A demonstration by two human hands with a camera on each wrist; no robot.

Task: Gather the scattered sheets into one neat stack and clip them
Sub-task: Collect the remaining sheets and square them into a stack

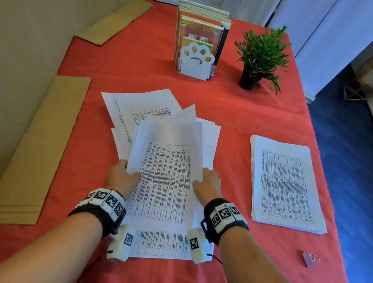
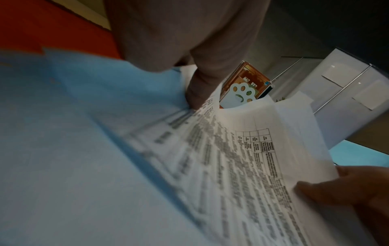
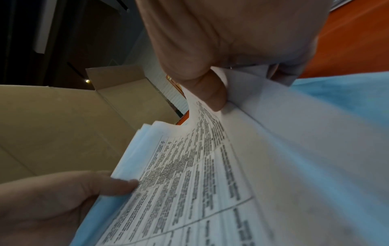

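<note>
Both hands hold a bundle of printed sheets (image 1: 167, 173) by its side edges, the far end lifted and curling over the red table (image 1: 141, 75). My left hand (image 1: 122, 176) grips the left edge with the thumb on top, and my right hand (image 1: 206, 183) grips the right edge the same way. The left wrist view shows the left thumb (image 2: 202, 86) on the printed sheets (image 2: 242, 166). The right wrist view shows the right thumb (image 3: 210, 89) pinching the sheets (image 3: 189, 166). More loose sheets (image 1: 139, 108) lie fanned beneath and beyond. A neat stack (image 1: 287, 185) lies to the right. A binder clip (image 1: 309, 259) rests near the front right.
A paw-shaped bookend with books (image 1: 199, 41) stands at the back centre, with a potted plant (image 1: 261, 55) to its right. Flat cardboard pieces (image 1: 39, 152) lie along the left side. The table's right edge (image 1: 325, 174) drops to a blue floor.
</note>
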